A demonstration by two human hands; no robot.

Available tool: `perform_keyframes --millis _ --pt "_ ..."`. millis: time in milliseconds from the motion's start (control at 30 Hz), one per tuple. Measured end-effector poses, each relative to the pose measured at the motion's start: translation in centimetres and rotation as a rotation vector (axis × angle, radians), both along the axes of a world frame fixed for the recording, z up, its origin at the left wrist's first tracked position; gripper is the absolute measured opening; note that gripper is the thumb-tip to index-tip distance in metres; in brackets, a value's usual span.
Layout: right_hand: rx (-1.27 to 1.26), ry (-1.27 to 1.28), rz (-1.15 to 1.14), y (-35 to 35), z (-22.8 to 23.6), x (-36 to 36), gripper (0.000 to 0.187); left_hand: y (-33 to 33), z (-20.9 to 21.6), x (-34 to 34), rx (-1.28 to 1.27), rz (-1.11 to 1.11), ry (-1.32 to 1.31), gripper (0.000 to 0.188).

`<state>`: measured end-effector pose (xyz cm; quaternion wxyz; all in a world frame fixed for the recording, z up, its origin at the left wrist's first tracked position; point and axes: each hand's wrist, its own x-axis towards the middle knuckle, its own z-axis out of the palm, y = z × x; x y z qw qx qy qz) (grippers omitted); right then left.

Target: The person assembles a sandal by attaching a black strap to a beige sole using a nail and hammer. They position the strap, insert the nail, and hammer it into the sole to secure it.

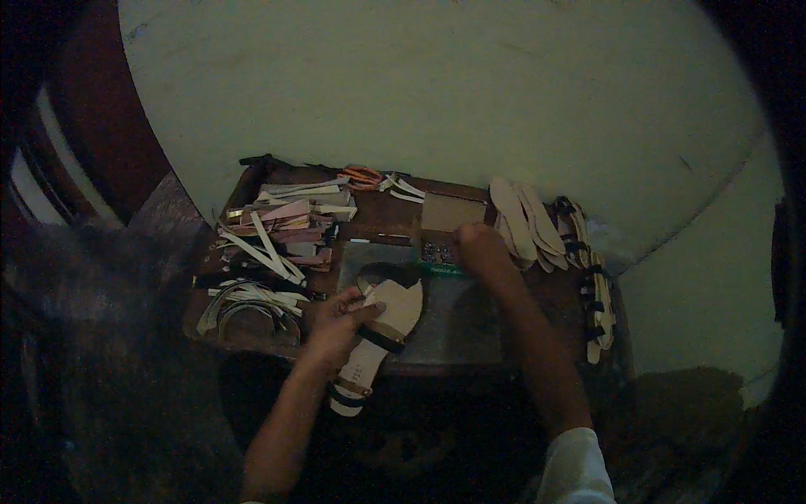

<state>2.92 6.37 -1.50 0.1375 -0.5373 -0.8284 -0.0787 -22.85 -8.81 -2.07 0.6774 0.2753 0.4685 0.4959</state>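
We hold with our left hand (336, 323) the pale flat sandal sole with black straps (382, 332) on the grey work mat (453, 328); the straps are on. Our right hand (477, 249) is closed over the small box of dark studs (437, 252). Farther, cut strips (281, 227) and bare beige insoles (525, 223) wait, so we judge much work is left.

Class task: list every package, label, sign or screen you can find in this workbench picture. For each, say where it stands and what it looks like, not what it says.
Small cardboard box: back of the bench, just behind the right hand; squarish, plain brown.
Green strip: beside the right hand, narrow; whether it is a label cannot be told.
No signs or screens.
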Motion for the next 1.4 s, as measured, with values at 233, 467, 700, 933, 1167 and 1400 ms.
perform_keyframes --millis 233,467,700,933,1167,1400 --pt "-0.054 -0.069 -0.003 -0.4 1.1 -1.3 0.016 -0.6 1.5 0.2 -0.029 -0.013 0.026 0.027" --pt "-0.003 0.387 0.004 -3.4 2.7 -0.5 0.013 -0.4 -0.6 0.7 -0.015 -0.032 0.143 0.037" --pt "-0.262 0.823 0.009 -11.3 2.6 -0.2 0.016 -1.6 0.7 1.7 0.047 -0.157 0.232 0.025" --pt "-0.484 0.862 0.086 -16.4 3.0 -2.6 0.027 -2.6 0.6 3.0 0.051 -0.220 0.224 0.023" --pt "-0.560 1.017 0.158 -16.6 -0.1 -2.6 0.031 -2.9 -0.4 3.6 0.182 -0.229 0.328 0.018" --pt "-0.015 0.747 0.349 -16.8 -0.8 -2.7 0.032 -3.3 -0.3 3.6 0.230 -0.163 0.401 0.015"
